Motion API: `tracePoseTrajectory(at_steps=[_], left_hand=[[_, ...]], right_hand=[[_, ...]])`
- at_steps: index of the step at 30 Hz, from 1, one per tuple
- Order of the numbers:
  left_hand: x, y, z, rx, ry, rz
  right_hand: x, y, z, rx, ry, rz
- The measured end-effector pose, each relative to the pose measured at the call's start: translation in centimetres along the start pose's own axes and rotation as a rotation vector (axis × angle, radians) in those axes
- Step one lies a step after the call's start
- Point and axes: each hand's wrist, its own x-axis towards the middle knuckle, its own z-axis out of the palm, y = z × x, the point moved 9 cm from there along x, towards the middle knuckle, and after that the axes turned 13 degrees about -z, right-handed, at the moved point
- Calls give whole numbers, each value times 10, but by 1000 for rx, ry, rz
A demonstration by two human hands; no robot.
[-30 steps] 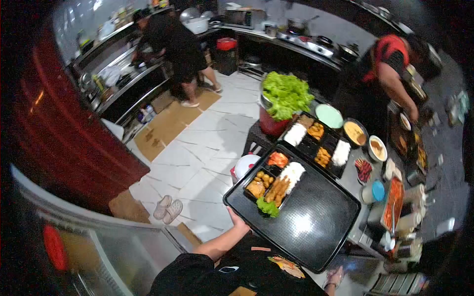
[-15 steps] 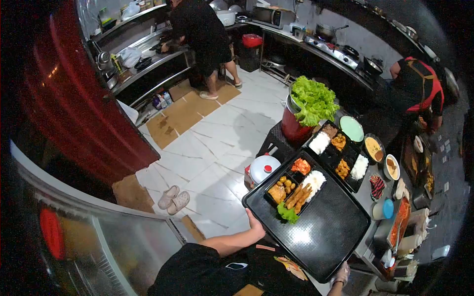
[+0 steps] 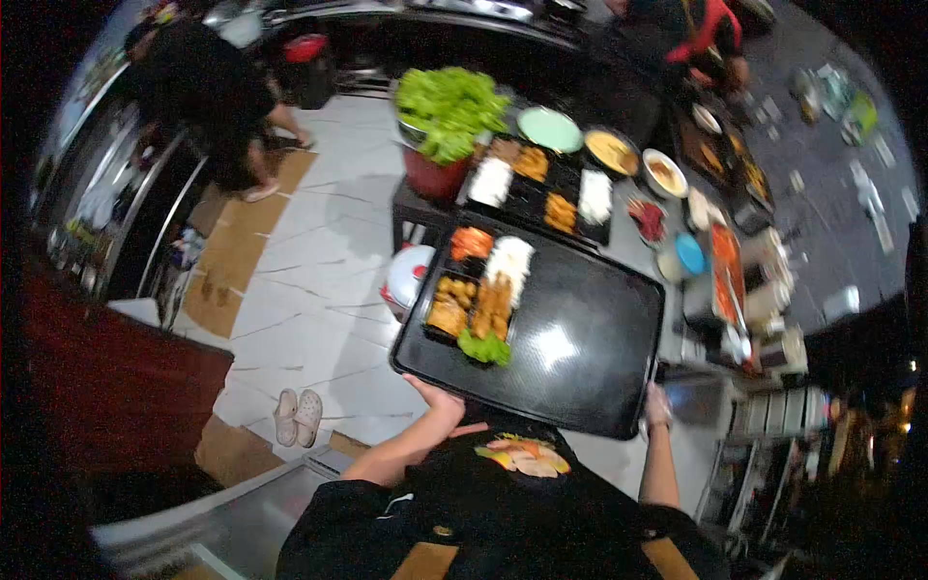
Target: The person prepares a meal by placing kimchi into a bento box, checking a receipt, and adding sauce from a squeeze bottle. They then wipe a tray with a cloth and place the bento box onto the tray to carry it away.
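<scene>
A large black tray (image 3: pixel 592 343) is held out in front of me by its near corners. My left hand (image 3: pixel 435 396) grips the near left corner, fingers hidden beneath. At the right corner is my right hand (image 3: pixel 657 406), in a clear glove, wrapped on the edge. On the tray's left part sits a black compartment lunch box (image 3: pixel 472 268). It holds white rice (image 3: pixel 509 259), a red side dish (image 3: pixel 472 242), breaded fried sticks (image 3: pixel 492 304), small brown balls (image 3: pixel 456 288), a golden piece (image 3: pixel 448 317) and a lettuce leaf (image 3: pixel 484 348).
Beyond the tray are more filled lunch boxes (image 3: pixel 532 205), lettuce (image 3: pixel 450 108) in a red pot (image 3: pixel 432 174), a green plate (image 3: pixel 549 130) and sauce bowls (image 3: pixel 612 152). A white-lidded pot (image 3: pixel 410 276) stands left. Two people work farther off. Clogs (image 3: pixel 298 418) lie on the floor.
My view has turned to the right, and the tray now appears straighter in front of me, farther left in the picture. Both hands keep their hold on it.
</scene>
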Motion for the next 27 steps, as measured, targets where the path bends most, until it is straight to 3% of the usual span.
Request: tracePoseTrajectory(at_steps=[1, 3, 6, 11, 14, 18, 19, 21, 23, 25, 27], left_hand=[[6, -2, -3, 33, -39, -12], [-6, -3, 11, 52, -27, -20], [-17, -4, 18, 63, -26, -35], [-6, -4, 12, 72, -59, -67], [-8, -9, 13, 112, -38, -116], [-12, -10, 18, 143, -66, -103], [-10, -7, 16, 148, -78, -87], [-6, -10, 18, 136, -117, -117], [-19, -12, 20, 145, -16, -139], [-22, -13, 23, 163, 7, -116], [-14, -8, 9, 141, 61, -122]], right_hand=[[-6, -17, -7, -24, -46, -17], [-3, -16, -7, -87, 80, -174], [-8, -10, -8, -80, 89, -13], [-16, -11, -13, 17, 114, 29], [-17, -5, -13, 71, 289, -139], [-23, -9, -30, -70, 252, 66], [-25, -16, -37, 17, 314, 18], [-26, -41, -57, 34, 640, -239], [-27, -92, -79, -112, 636, -388], [-5, -120, -72, -146, 587, -565], [34, -136, -45, -171, 456, -610]])
